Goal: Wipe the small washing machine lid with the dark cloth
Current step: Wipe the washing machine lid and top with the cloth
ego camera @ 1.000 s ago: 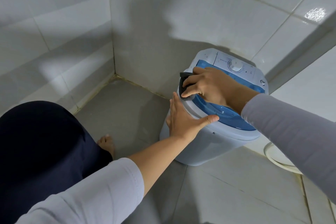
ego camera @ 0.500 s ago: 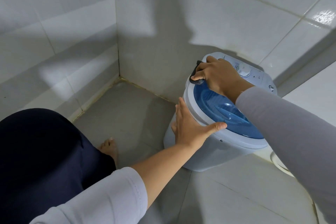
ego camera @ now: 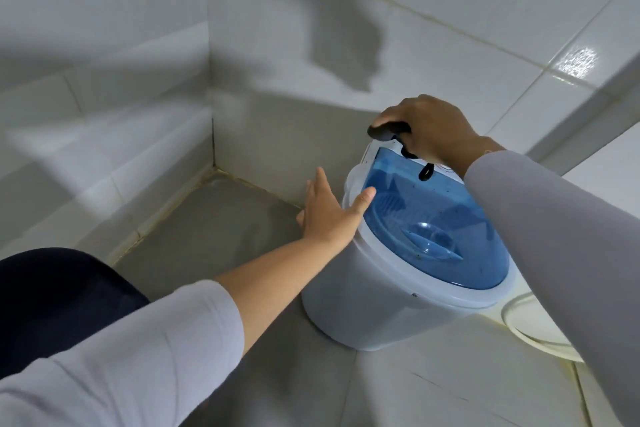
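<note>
Dark knee point(ego camera: 52, 295) nearest, lower left. Grey sleeves either side. Left hand point(ego camera: 330, 215) spread flat against washer point(ego camera: 374, 291) side, thumb on rim, grasping nothing. Washer on tiled floor point(ego camera: 214, 229), in wall corner; pale round object point(ego camera: 530, 326) just beside its right, partly hidden by right sleeve point(ego camera: 568, 236). Blue lid point(ego camera: 433, 218) closed. Farther, right hand point(ego camera: 433, 128) clenched on cloth point(ego camera: 388, 130) at lid's back edge, covering control panel.

no readable text anywhere. washing machine point(ego camera: 374, 291) body and blue lid point(ego camera: 436, 225) show no legible labels, brands or numbers.
</note>
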`<control>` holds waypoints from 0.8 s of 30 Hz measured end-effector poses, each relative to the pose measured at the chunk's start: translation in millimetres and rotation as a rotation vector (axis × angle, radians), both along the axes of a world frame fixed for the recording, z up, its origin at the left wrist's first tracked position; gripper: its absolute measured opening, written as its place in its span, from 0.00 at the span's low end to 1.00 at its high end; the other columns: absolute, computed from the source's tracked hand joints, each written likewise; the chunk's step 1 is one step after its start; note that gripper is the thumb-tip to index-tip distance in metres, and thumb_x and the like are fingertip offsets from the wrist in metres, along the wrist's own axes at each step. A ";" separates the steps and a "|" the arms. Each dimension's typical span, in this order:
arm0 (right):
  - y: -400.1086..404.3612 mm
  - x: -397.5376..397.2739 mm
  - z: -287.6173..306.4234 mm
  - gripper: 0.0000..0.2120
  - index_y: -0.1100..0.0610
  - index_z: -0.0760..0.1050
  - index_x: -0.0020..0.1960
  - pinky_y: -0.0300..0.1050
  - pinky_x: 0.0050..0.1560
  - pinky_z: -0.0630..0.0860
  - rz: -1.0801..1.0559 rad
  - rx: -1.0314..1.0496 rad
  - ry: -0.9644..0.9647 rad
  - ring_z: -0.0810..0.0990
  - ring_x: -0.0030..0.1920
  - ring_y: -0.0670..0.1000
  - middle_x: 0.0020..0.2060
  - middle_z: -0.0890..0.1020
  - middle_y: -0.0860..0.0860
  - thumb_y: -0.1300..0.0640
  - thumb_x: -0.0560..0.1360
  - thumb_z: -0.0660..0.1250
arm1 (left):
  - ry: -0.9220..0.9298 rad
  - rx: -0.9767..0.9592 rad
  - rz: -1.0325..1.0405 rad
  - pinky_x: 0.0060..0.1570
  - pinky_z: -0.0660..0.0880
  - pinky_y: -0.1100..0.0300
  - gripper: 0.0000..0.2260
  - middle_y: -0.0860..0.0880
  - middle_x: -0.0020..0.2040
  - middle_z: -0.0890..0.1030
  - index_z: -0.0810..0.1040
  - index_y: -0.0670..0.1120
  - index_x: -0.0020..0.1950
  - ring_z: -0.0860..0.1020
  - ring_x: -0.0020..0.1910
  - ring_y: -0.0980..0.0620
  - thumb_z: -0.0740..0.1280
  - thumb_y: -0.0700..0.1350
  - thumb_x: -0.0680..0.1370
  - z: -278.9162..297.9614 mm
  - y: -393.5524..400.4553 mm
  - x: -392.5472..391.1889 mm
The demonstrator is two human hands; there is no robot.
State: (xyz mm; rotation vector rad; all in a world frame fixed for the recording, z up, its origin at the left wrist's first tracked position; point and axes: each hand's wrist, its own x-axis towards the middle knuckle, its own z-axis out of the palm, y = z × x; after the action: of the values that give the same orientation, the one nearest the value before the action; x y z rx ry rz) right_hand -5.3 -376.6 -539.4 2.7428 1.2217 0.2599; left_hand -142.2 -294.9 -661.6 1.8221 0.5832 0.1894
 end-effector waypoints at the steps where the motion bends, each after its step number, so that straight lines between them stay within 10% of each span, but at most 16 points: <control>1: 2.0 -1.3 -3.3 0.27 0.42 0.78 0.60 0.52 0.49 0.78 0.020 -0.017 0.009 0.76 0.56 0.55 0.53 0.81 0.51 0.69 0.72 0.59 | 0.006 0.007 -0.019 0.74 0.48 0.43 0.45 0.49 0.80 0.48 0.42 0.48 0.79 0.47 0.79 0.48 0.62 0.66 0.73 2.2 5.8 7.8; 24: -2.6 30.3 -40.9 0.28 0.38 0.71 0.68 0.48 0.58 0.71 0.086 -0.266 0.079 0.70 0.58 0.53 0.69 0.73 0.40 0.66 0.77 0.56 | 0.161 0.185 -0.336 0.76 0.53 0.44 0.50 0.46 0.80 0.46 0.40 0.47 0.78 0.44 0.79 0.47 0.71 0.60 0.70 7.1 47.9 65.4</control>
State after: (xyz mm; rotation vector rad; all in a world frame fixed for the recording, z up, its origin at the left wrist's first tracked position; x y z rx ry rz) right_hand 24.9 -379.2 -580.3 2.4976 1.2924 -0.0050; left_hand -76.8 -247.0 -654.5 2.0976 0.3707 -0.1356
